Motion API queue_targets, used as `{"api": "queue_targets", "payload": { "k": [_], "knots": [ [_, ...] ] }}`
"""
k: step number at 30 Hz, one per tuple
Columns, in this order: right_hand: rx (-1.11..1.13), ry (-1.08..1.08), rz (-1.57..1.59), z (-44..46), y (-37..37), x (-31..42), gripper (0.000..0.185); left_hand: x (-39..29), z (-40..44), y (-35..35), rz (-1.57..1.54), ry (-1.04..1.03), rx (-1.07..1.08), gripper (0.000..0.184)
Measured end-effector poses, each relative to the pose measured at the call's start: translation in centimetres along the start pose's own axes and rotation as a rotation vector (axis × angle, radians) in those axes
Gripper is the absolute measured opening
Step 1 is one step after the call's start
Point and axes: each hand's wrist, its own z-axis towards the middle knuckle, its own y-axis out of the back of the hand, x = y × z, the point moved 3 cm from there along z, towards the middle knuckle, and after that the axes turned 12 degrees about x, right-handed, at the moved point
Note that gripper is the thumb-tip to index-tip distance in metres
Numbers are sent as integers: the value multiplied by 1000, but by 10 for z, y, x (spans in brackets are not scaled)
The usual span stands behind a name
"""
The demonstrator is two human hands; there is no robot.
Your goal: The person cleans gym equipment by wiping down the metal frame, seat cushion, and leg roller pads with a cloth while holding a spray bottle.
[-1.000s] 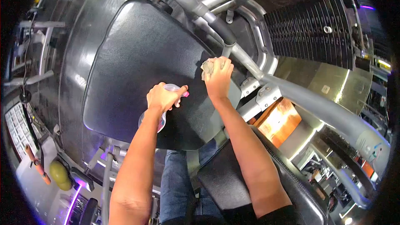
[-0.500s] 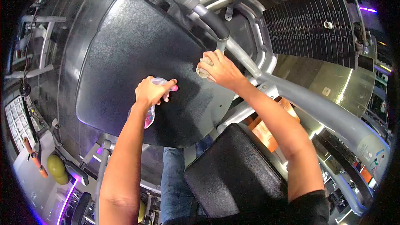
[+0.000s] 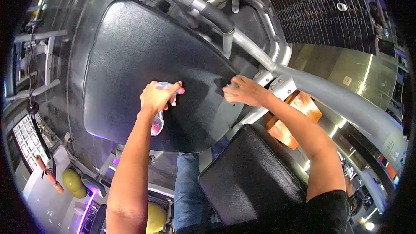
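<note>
My left hand [image 3: 152, 99] is wrapped around the neck of a clear spray bottle [image 3: 157, 126] with a pink nozzle and pinkish contents low in it. The bottle is held over the large black padded board [image 3: 130, 56] of a gym machine. At that pad's right edge, my right hand [image 3: 250, 92] is closed on a pale crumpled cloth [image 3: 230, 92], pressed to the black surface. The hand and cloth are slightly blurred, and fingers hide much of the cloth. A darker, damp-looking patch shows on the pad beside the cloth.
A smaller black padded seat [image 3: 253, 177] stands in front of my body. Grey metal tubes [image 3: 342, 95] run along the right, with a black grip [image 3: 216, 19] above the cloth. A weight stack [image 3: 320, 13] is at the upper right. An orange-lit block [image 3: 284, 132] sits below my right forearm.
My right hand has moved right and down along the pad's edge with the cloth. My left hand keeps the spray bottle in nearly the same place. The view has shifted slightly.
</note>
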Motion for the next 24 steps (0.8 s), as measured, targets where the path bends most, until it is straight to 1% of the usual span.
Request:
{"api": "queue_targets", "payload": {
  "k": [1,3,4,6,7,8,9,10,11,12,14,17,18,19,20,21,23,24],
  "knots": [
    [1,-6,1,-16,-7,1,18,5,5,-2,0,-3,-28,62],
    [166,59,18,-36,-14,3,18,11,10,-2,12,-10,-39,63],
    [170,59,17,-35,-12,3,18,12,10,-2,20,-14,-53,65],
    [142,-9,8,-23,-3,1,16,7,4,-1,17,-15,-57,66],
    [35,-39,-33,-8,7,2,16,4,1,0,15,-15,-62,66],
    [-41,-80,-4,13,18,-1,14,6,1,-2,15,-12,-61,66],
    [-119,-122,26,35,32,-5,13,8,3,-3,17,-13,-74,61],
    [-400,-118,12,54,52,-6,11,8,4,-2,20,-15,-89,56],
    [-454,-103,41,72,61,-9,9,8,5,-2,23,-15,-90,56],
    [-454,-93,55,87,68,-9,9,8,5,-2,24,-6,-67,56],
    [-399,-107,19,99,61,-6,9,7,6,-2,34,0,-36,55],
    [-416,-78,-30,68,45,3,8,11,10,-2,53,13,-60,55],
    [-427,-60,-37,54,23,8,11,14,11,-3,26,17,-57,63],
    [-302,-22,7,35,10,11,14,15,12,-3,-2,20,-52,73],
    [-176,16,51,14,-1,14,17,15,13,-3,-1,17,-48,73],
    [-173,12,49,-6,-13,17,17,15,12,-2,8,22,-47,73],
    [81,-4,-13,-35,-38,20,22,14,12,-2,-6,31,-61,72],
    [80,-8,-14,-46,-39,14,22,13,11,-2,-3,28,-60,72]
  ]
}}
